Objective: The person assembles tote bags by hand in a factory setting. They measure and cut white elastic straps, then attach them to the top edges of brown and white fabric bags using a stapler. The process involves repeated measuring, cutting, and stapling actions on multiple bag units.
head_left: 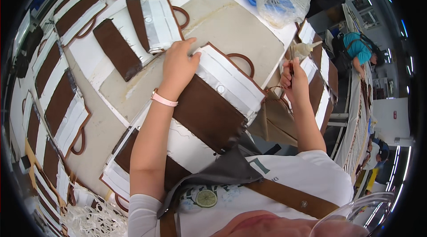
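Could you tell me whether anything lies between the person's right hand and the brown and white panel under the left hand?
Nothing visible does. The right hand, holding a small tool at the table edge, sits just beside the brown and white panel, which the left hand presses flat.

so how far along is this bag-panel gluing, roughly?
Done, apparently: rows of brown-and-white panels laid out along the table's left side. In hand: left hand presses down the white-lined panel; right hand holds a thin tool beside a squeeze bottle. Left: can't tell which laid-out pieces are finished.
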`<act>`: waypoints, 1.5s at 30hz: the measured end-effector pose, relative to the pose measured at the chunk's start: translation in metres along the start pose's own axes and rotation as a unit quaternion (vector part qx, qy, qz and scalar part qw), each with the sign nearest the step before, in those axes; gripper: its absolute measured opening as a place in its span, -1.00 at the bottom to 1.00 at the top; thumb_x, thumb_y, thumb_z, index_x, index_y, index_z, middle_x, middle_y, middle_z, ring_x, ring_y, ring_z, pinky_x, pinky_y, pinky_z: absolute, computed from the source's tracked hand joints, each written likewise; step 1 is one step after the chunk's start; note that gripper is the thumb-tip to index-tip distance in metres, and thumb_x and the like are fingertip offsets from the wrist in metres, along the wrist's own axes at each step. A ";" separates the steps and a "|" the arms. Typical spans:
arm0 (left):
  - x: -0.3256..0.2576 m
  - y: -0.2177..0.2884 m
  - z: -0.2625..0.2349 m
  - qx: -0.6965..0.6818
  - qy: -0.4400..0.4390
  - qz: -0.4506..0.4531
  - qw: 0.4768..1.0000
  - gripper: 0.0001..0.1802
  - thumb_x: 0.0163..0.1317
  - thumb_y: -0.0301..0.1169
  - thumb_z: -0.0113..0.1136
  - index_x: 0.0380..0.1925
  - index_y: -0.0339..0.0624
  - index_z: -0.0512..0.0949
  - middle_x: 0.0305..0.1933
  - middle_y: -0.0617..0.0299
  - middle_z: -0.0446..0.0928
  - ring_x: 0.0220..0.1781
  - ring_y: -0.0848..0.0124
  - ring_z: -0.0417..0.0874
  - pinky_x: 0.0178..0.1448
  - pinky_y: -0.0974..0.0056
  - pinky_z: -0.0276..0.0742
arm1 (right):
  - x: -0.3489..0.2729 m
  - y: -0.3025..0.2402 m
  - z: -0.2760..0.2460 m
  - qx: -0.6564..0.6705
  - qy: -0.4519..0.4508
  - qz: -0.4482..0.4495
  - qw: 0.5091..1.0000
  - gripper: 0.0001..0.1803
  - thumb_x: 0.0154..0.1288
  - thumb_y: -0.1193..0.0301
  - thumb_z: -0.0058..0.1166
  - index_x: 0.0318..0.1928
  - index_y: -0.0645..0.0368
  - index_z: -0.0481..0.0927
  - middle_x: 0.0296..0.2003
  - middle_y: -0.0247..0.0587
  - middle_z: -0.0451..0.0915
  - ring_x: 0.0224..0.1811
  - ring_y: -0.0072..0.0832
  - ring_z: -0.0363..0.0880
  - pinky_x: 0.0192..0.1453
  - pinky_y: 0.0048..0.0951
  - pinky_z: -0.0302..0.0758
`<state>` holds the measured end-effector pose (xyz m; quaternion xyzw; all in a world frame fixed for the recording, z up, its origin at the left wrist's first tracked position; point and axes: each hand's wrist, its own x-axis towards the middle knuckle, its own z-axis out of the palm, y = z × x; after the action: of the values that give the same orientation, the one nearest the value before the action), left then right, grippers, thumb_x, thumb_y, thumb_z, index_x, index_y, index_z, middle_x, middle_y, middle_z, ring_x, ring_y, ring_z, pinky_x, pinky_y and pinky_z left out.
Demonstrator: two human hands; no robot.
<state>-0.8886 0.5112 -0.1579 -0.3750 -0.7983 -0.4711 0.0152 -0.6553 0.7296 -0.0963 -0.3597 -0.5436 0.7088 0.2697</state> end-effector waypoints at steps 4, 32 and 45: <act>0.000 0.009 -0.004 0.011 -0.004 0.023 1.000 -0.57 0.18 -0.41 0.21 0.10 -0.17 0.53 0.01 -0.04 0.55 0.06 0.13 0.55 0.14 0.16 0.43 | -0.037 0.013 -0.053 -0.017 -0.059 0.210 0.976 -0.52 0.52 0.01 -0.22 -0.24 0.20 0.47 -0.69 -0.49 0.17 -0.72 -0.67 0.06 -0.62 -0.59 0.04; -0.128 0.126 -0.124 -0.064 0.042 -0.035 0.996 -0.74 0.27 -0.50 0.13 -0.06 -0.34 0.58 0.04 0.02 0.53 0.13 0.22 0.51 0.28 0.21 0.33 | -0.019 0.045 -0.044 -0.269 -0.075 0.065 0.958 -0.25 0.27 0.55 -0.13 0.48 0.13 0.03 -0.62 -0.36 0.39 -0.66 -0.61 0.29 -0.60 -0.55 0.26; -0.175 0.093 -0.122 0.102 -0.122 -0.061 0.985 -0.66 0.20 -0.47 0.19 0.01 -0.18 0.57 0.09 0.03 0.54 0.13 0.06 0.55 0.16 0.17 0.49 | 0.043 0.031 -0.005 -0.755 -0.007 -0.268 0.598 -0.67 0.33 0.31 0.06 -0.01 0.29 0.56 -0.26 0.08 0.57 -0.19 -0.01 0.55 -0.07 -0.08 0.48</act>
<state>-0.7463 0.3418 -0.0875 -0.3767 -0.8594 -0.3379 -0.0733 -0.6767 0.7574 -0.1361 -0.2685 -0.9586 -0.0562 0.0763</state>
